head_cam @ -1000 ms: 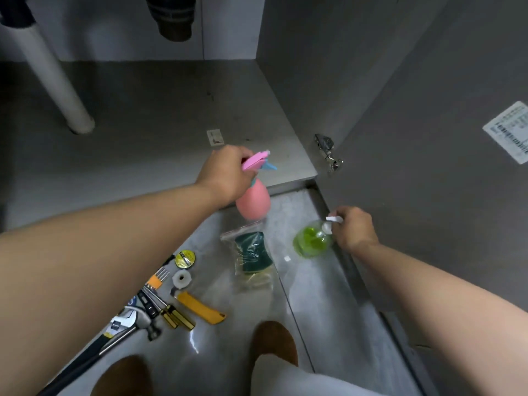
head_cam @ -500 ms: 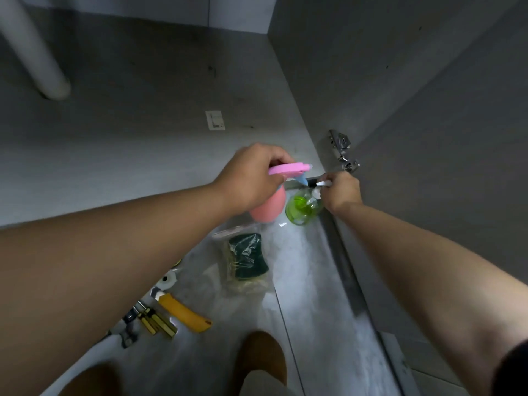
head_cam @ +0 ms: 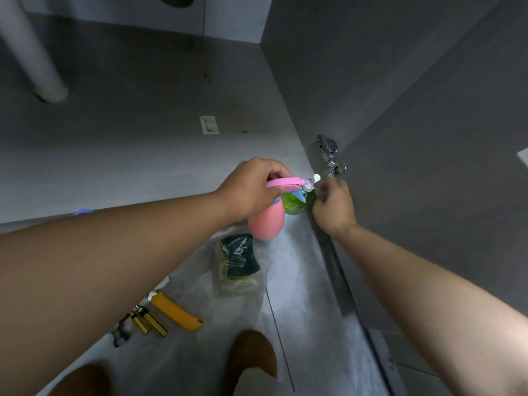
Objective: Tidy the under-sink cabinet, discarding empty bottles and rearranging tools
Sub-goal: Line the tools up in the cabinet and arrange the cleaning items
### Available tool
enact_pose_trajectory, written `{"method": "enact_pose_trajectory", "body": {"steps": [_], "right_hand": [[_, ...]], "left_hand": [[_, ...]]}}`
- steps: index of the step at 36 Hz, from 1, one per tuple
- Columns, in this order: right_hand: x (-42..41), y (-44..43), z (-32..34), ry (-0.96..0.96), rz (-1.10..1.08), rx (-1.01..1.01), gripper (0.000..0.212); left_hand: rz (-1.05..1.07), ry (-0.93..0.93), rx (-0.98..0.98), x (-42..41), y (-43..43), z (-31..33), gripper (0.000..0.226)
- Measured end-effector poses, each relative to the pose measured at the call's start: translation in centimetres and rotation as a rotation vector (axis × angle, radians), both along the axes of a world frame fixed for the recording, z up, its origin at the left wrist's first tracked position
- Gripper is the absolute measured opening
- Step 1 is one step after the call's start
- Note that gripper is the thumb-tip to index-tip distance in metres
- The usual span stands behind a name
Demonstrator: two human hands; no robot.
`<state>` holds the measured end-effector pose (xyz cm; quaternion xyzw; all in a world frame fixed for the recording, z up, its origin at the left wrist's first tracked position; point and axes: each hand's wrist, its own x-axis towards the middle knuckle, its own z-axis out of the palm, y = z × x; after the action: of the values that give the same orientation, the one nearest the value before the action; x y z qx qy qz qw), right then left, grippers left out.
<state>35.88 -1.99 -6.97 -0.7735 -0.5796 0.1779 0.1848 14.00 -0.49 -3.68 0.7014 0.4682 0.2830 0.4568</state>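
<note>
My left hand (head_cam: pixel 251 188) grips the pink spray bottle (head_cam: pixel 267 222) by its pink trigger head, holding it in the air over the cabinet's front edge. Right beside it, my right hand (head_cam: pixel 333 208) pinches the white pump top of the green bottle (head_cam: pixel 297 201), which hangs at the cabinet's right front corner. The two bottles touch or nearly touch. On the floor below lie a bagged green sponge (head_cam: pixel 240 258), a yellow utility knife (head_cam: pixel 178 311) and yellow-handled screwdrivers (head_cam: pixel 148 321), partly hidden by my left arm.
The grey cabinet floor (head_cam: pixel 143 110) holds a white drain pipe (head_cam: pixel 31 55) at the back left and a small white sticker (head_cam: pixel 209 124). A metal door hinge (head_cam: pixel 328 151) sits on the right wall beside the open door (head_cam: pixel 443 138). My brown shoes (head_cam: pixel 251 357) stand on the floor.
Both hands have lifted their bottles up and toward the cabinet's right front corner. The green bottle rose from the floor to beside the pink one. My view tilted down.
</note>
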Motion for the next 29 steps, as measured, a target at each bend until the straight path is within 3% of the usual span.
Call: {"method": "enact_pose_trajectory", "body": {"steps": [3,7,11,17,23,27,29], "right_hand": [[-1.1,-3.1,0.2,0.297,0.105,-0.183,0.043],[-1.4,-6.5,0.2,0.528,0.123,-0.341,0.079],[-1.1,-7.8,-0.5,0.77,0.024,-0.212,0.059],[-1.3,-7.9,0.3,0.651,0.099,0.023,0.024],[-1.5,-6.9,1.9,0.479,0.19,0.066,0.007],[-0.7,-6.8,1.8,0.263,0.176,0.086,0.01],[-0.1,-6.7,1.3,0.079,0.162,0.094,0.024]], "left_hand": [[-0.035,0.006,-0.012,0.6,-0.5,0.3,0.03],[-0.103,-0.01,-0.022,1.5,-1.2,0.8,0.023],[-0.147,-0.032,-0.034,1.8,-1.5,1.1,0.022],[-0.223,0.034,-0.008,1.7,-1.8,0.2,0.025],[-0.179,0.048,-0.006,2.1,-1.3,-0.4,0.02],[-0.115,0.021,-0.009,2.9,-1.2,-0.7,0.022],[-0.08,0.03,-0.002,3.1,-1.1,-1.0,0.027]]}}
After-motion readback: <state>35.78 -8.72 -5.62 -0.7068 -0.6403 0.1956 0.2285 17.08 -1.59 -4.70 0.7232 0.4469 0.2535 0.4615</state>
